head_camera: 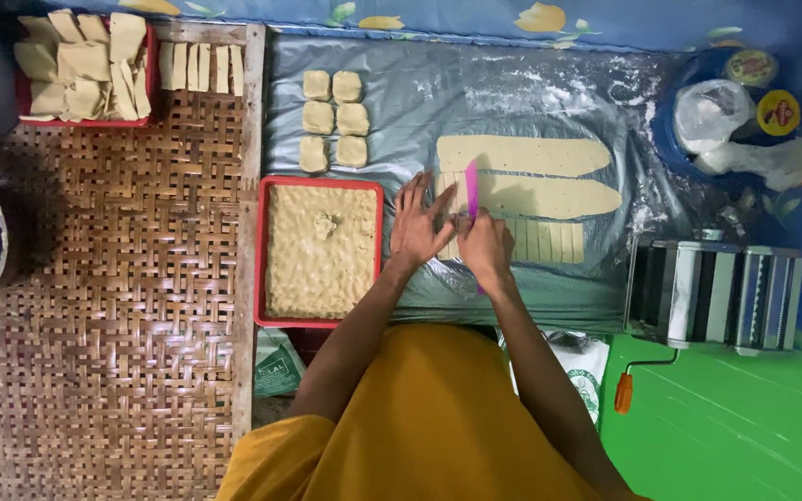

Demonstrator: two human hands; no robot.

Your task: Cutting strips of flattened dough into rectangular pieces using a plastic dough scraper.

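Seen from above, a person in a mustard-yellow top works on a floured plastic sheet (401,102) spread over the worktop. The right hand (485,243) is closed around a pink plastic knife (472,190), whose blade stands on edge with its long axis pointing away from the body, across a rolled dough strip (549,197). The left hand (417,223) lies open and flat, fingers spread, pressing the strip's left end, seemingly to steady it. To the right of the hands lie narrow cut dough pieces (549,241), side by side. A second long strip (522,154) lies beyond. A red tray of soft filling (320,250) sits just left of the hands, dough lumps (332,119) behind it. A pasta roller (712,292) stands at the right.
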